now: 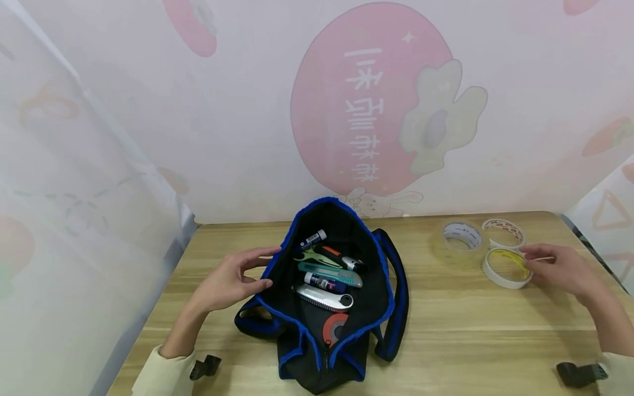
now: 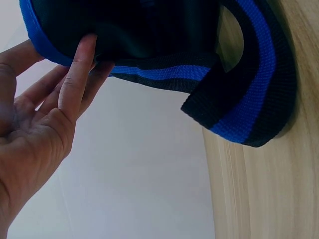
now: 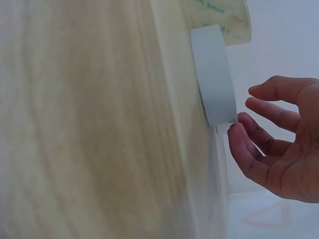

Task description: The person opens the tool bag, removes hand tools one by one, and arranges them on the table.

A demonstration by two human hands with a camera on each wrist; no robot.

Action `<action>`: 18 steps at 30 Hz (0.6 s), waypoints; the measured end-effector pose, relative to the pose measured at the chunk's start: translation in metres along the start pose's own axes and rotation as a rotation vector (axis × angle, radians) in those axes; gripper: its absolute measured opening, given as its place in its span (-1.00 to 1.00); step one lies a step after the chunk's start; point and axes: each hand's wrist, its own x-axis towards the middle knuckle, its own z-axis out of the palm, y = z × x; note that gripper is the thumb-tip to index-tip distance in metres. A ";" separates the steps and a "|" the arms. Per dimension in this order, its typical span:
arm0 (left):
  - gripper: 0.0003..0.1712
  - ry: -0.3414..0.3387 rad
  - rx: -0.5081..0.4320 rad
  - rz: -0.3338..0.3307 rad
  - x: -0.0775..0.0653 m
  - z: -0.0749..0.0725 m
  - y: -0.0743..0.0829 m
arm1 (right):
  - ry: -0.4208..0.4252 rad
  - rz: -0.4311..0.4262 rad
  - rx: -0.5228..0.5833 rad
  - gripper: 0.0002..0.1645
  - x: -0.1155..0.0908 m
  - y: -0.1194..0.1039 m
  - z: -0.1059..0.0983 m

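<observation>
A black bag with blue trim (image 1: 381,297) stands unzipped on the table, its mouth facing up. Beside its left rim is my left hand (image 1: 233,278), fingers extended against the fabric; the left wrist view has the hand (image 2: 45,109) touching the bag's side. At the right, my right hand (image 1: 562,267) reaches to a white tape roll with a yellow core (image 1: 501,281), fingertips at its edge. In the right wrist view the fingers (image 3: 249,164) are loosely bent by the roll's outer face (image 3: 214,74). Whether they bear on it I cannot tell.
Inside the bag lie a white utility knife (image 1: 322,298), a teal cutter (image 1: 331,273), glue sticks, green-handled scissors and a red tape roll (image 1: 332,329). A clear tape roll (image 1: 448,254) and another white roll (image 1: 520,234) stand near the back edge. A printed curtain rises behind.
</observation>
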 end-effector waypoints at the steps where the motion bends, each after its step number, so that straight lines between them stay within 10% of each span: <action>1: -0.22 0.000 0.001 0.000 0.000 0.000 0.000 | 0.000 0.005 -0.015 -0.37 0.000 -0.002 -0.001; 18: -0.21 0.004 -0.009 -0.009 0.002 0.001 -0.004 | 0.095 -0.121 -0.019 -0.43 0.006 -0.086 0.005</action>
